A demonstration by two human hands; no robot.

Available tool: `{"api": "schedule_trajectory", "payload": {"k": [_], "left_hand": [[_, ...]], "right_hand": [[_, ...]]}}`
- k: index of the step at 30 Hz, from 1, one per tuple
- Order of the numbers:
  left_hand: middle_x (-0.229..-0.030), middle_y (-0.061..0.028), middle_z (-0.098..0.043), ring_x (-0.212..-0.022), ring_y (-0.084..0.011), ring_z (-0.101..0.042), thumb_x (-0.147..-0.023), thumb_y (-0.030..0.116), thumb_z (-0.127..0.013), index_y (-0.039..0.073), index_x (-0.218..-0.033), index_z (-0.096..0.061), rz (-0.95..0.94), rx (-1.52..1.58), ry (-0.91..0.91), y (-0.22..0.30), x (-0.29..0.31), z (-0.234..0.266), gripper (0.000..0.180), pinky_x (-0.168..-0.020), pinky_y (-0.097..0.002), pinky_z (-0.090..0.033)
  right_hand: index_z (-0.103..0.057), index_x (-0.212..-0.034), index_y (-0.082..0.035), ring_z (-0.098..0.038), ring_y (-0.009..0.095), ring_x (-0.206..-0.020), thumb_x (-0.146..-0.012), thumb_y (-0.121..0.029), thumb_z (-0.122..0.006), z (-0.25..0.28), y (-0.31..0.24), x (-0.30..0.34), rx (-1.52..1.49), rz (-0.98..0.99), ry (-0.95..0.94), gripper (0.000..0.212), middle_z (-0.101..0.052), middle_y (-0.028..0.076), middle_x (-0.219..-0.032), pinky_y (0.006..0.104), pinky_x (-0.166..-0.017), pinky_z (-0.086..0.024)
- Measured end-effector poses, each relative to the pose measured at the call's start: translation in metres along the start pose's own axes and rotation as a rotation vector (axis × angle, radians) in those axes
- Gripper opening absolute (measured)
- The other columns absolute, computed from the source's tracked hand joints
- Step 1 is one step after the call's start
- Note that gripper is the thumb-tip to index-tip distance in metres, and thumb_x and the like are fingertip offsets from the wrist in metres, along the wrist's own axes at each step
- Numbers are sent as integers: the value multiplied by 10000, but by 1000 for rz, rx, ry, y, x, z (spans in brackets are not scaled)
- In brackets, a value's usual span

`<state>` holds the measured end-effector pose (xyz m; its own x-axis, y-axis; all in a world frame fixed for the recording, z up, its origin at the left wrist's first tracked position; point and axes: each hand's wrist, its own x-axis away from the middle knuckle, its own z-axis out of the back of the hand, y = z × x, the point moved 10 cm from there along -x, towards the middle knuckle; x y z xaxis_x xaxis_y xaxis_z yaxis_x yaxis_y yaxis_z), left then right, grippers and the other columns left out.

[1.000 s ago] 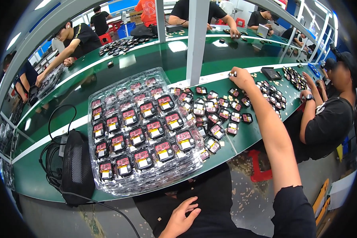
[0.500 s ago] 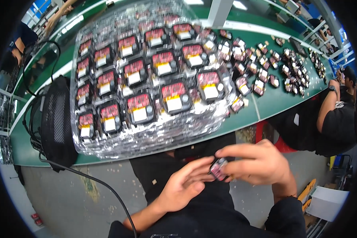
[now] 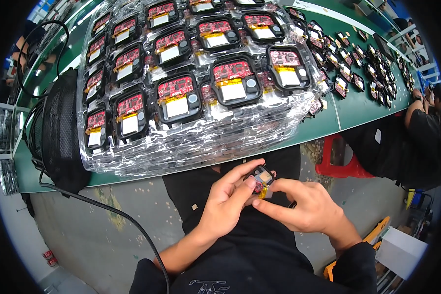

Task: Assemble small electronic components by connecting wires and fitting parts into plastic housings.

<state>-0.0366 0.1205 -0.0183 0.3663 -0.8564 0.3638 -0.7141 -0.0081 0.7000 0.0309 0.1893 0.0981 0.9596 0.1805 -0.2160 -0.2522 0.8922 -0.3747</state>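
Note:
My left hand (image 3: 225, 198) is closed on a small black device housing (image 3: 263, 172), thumb over its open face. A reddish circuit board (image 3: 257, 187) shows by the thumb, and a yellow-taped part (image 3: 263, 193) sticks out at the housing's lower end. The fingers and thumb of my right hand (image 3: 311, 206) close around this taped part from the right; their exact contact is partly hidden. Under the right fingers a small black edge (image 3: 292, 205) shows, too little to name. Beyond my hands, a stack of clear plastic trays (image 3: 191, 154) holds similar housings with red boards and white batteries.
The trays stand on a green workbench (image 3: 323, 128). Many loose board assemblies (image 3: 345, 73) lie at the right. A black mesh bag (image 3: 66, 132) and cable (image 3: 127, 215) are at the left. A red stool (image 3: 340, 169) stands below the bench; a co-worker (image 3: 419, 132) sits at the far right.
My view has shifted, so the trays appear higher and larger. The left hand has gone from loose fingers to a grip on the housing, whose inside now faces me. The right hand has lowered slightly.

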Motion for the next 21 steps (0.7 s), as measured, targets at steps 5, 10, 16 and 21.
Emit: {"api": "schedule_trajectory", "payload": {"k": [5, 10, 16, 21], "left_hand": [[-1297, -186, -658, -1180, -252, -679, -1089, 89, -515, -34, -1470, -476, -59, 6, 93, 5, -1, 10, 402, -1036, -397, -575], [-1152, -166, -709, -1038, -254, -741, -1083, 74, -536, -51, -1365, -560, -47, 18, 135, 3, -4, 18, 309, -945, -360, -623], [-1080, -197, -732, -917, -280, -767, -1094, 94, -490, -53, -1290, -596, -53, -101, 184, 3, -4, 25, 267, -828, -394, -665], [-1186, -184, -703, -1039, -280, -738, -1090, 85, -487, -53, -1383, -556, 15, -7, 180, -4, -2, 25, 331, -889, -407, -655]], "right_hand": [[-569, -1436, -12, -604, 211, -723, -727, 117, -680, -1, 25, 12, -319, -270, -56, 729, -488, 151, -1182, 335, -691, -553], [-567, -1443, -13, -634, 244, -743, -809, 139, -693, -3, 31, 10, -452, -303, -9, 664, -531, 161, -1153, 340, -691, -555], [-612, -1406, -52, -631, 274, -690, -864, -15, -771, -5, 37, 10, -451, -416, -69, 566, -628, 93, -841, 381, -610, -536], [-620, -1391, -57, -622, 299, -669, -929, -72, -721, -10, 41, 7, -353, -465, -60, 473, -606, 112, -816, 411, -588, -508]]}}
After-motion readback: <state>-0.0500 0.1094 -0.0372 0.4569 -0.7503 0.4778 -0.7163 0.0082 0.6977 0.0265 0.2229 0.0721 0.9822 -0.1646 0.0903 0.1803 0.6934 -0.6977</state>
